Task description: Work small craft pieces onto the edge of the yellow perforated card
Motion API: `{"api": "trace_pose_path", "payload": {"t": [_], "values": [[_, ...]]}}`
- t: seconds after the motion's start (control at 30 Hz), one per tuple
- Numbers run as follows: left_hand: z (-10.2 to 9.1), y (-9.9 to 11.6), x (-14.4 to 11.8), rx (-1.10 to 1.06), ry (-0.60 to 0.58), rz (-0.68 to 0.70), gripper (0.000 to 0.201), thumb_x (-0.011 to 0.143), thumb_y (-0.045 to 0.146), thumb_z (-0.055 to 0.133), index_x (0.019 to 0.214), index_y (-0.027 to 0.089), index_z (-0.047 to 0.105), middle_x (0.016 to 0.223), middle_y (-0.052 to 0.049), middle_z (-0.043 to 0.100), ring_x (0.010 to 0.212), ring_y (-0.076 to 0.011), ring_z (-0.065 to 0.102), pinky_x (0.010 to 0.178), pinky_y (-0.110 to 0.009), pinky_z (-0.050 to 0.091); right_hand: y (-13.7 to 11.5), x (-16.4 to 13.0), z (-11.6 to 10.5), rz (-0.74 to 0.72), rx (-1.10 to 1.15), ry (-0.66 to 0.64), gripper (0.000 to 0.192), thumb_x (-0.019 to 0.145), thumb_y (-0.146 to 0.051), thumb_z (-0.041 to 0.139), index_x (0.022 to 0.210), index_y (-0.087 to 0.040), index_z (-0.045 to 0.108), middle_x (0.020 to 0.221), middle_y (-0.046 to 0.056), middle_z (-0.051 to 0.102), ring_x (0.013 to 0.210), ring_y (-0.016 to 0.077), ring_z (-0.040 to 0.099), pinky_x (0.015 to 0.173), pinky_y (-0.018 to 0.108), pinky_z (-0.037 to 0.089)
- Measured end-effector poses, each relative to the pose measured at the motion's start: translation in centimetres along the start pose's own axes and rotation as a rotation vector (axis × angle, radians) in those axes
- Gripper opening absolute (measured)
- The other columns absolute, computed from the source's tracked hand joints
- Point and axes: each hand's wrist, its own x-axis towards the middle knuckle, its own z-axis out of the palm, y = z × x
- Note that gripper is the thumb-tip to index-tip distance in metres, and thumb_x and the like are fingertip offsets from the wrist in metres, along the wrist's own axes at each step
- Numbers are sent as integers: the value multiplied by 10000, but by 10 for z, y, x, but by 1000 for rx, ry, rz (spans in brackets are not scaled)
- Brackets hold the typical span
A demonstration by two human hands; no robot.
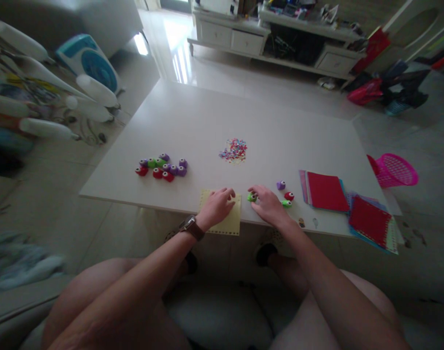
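A yellow sheet of paper [227, 224] with small holes punched along its edges lies at the table's near edge. My left hand [217, 206] rests over it, fingers loosely bent and apart, with nothing seen in them. Just right of the sheet, my right hand [267, 203] has its fingers around a green craft punch [251, 197], partly hidden by them. Beside that hand stand a purple craft punch [281, 185], a red craft punch [289, 196] and another green craft punch [286, 203].
Several more craft punches [167, 167] cluster on the table's left. A pile of coloured confetti [235, 150] lies mid-table. At right are stacks of coloured paper [327, 192] and punched sheets [371, 221], with a pink basket [399, 170] beyond the edge. Two small cut-outs [301, 222] lie near the front edge.
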Motion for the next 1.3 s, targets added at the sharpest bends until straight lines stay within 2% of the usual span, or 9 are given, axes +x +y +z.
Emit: {"api": "trace_pose_path", "payload": {"t": [0.17,0.33,0.43,0.53,0.6,0.7,0.87,1.1,1.3], "values": [[-1,12,3,-502,-23,-127,307,870,409,754,1014,183,605,885,-26,697,770,-149,644,691,-276,503,-24,-6,8,-177,191,59,335,845,-63,633,1144,-212,617,1116,62,691,1020,198,651,933,325,500],[-9,8,6,-586,-55,-195,275,773,301,818,894,166,612,778,-19,699,714,-139,653,655,-257,505,-33,-11,15,-236,234,69,274,898,-77,627,1128,-224,615,1133,66,670,1095,206,625,977,347,504],[-35,-5,8,-368,-12,-231,210,778,257,780,916,158,658,816,-47,728,710,-155,661,633,-262,498,-34,-12,12,-239,216,65,318,897,-109,670,1187,-223,607,1214,79,641,1169,218,600,1026,368,496],[-71,-24,6,86,87,-249,227,773,162,721,999,167,700,977,-74,758,804,-184,679,716,-286,505,-34,-13,10,-232,152,19,297,895,-103,659,1170,-210,625,1203,84,639,1171,226,593,1050,389,484],[-91,-35,3,340,92,-315,283,806,123,657,1082,169,706,1044,-84,764,905,-214,685,805,-310,502,-33,-15,11,-224,93,-32,244,907,-111,640,1133,-203,643,1173,84,644,1157,229,592,1040,390,483],[-105,-43,-2,504,44,-403,315,888,144,582,1185,156,686,1112,-99,755,1026,-242,667,901,-329,490,-32,-18,14,-225,13,-111,166,921,-122,626,1066,-197,658,1127,81,650,1126,224,593,1005,365,482],[-100,-34,-4,694,100,-282,344,883,149,538,1193,162,687,1252,-155,674,1230,-333,571,1004,-418,489,-36,-22,16,-256,-83,-190,142,916,-102,604,1015,-183,666,1094,86,654,1069,216,597,946,330,473],[-90,-34,-1,590,1,-356,269,906,254,537,1118,187,689,1105,-118,702,1054,-292,655,929,-403,529,-42,-25,12,-264,-148,-263,140,923,-105,582,1008,-178,667,1074,90,668,1001,208,611,877,310,466],[-86,-32,-2,668,67,-312,333,936,263,515,1219,157,654,1180,-160,636,1105,-326,622,928,-429,523,-31,-18,1,-143,-232,-151,111,940,-180,591,1004,-189,681,1054,100,680,1031,239,612,906,352,477]]}}
